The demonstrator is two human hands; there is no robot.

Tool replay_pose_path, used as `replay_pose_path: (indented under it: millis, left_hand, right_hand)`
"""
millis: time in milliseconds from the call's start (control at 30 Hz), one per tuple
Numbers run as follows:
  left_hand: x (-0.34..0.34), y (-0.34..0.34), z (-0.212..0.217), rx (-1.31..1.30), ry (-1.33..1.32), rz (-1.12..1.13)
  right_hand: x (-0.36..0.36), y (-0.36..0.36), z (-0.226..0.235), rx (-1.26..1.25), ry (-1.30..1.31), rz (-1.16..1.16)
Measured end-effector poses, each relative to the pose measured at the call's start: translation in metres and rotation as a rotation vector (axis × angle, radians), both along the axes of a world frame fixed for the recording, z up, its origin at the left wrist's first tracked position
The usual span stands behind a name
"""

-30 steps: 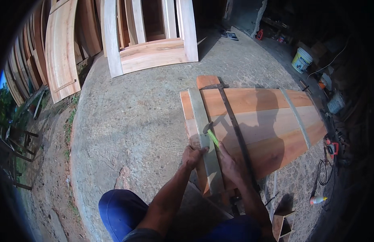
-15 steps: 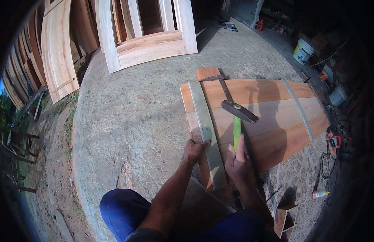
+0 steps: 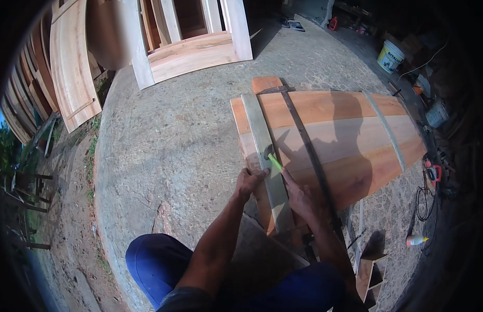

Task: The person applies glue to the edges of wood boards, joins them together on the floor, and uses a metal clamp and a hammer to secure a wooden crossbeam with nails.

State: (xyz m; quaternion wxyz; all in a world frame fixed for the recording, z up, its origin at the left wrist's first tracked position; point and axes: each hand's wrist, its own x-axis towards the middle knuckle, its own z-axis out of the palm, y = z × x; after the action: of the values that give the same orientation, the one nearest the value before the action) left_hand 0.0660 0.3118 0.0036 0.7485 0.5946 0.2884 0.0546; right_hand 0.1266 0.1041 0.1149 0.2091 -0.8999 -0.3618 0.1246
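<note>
1. We look down from a head camera at a wooden panel (image 3: pixel 330 140) lying flat on the concrete floor (image 3: pixel 174 145).
2. A pale batten (image 3: pixel 265 156) lies across the panel near its left edge; a dark metal bar (image 3: pixel 304 140) crosses the panel just to its right, and a second pale batten (image 3: pixel 384 130) lies near the right edge.
3. Our right hand (image 3: pixel 301 195) is closed around a hammer (image 3: pixel 271 158) with a bright green handle. The dark head rests on or just above the left batten, about midway along it.
4. Our left hand (image 3: pixel 249 182) rests at the panel's left edge, fingers curled against the batten's side. We cannot tell whether it pinches a nail; none shows.
5. Both forearms come in from the lower edge, elbows bent, above our blue-trousered knee (image 3: pixel 158 260).
6. To strike well, we judge it best to keep the left fingers clear of the hammer's face, hold the batten flush with the panel's edge, and bring the head down square rather than tilted.
7. The risk, as we judge it, is a glancing blow that shifts the batten or catches the nearby fingers.
8. Around us: a door frame (image 3: pixel 194 47) stands at the floor's far edge, a white bucket (image 3: pixel 390 55) at the far right, and a small bottle (image 3: pixel 415 240) on the ground at the near right.
</note>
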Motion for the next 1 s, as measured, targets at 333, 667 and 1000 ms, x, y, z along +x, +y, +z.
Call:
replay_pose_path:
  millis: [333,667,1000]
  left_hand:
    - [-0.032,-0.037,0.037,-0.599,-0.313,0.527]
    - [-0.020,-0.105,0.065,-1.026,-0.600,0.172]
    - [-0.036,-0.096,0.055,-0.185,-0.367,0.158]
  right_hand:
    - [-0.053,-0.030,-0.016,0.561,0.395,-0.238]
    - [-0.057,-0.026,-0.018,0.724,0.373,-0.259]
    - [-0.055,-0.025,-0.022,0.726,0.580,-0.435]
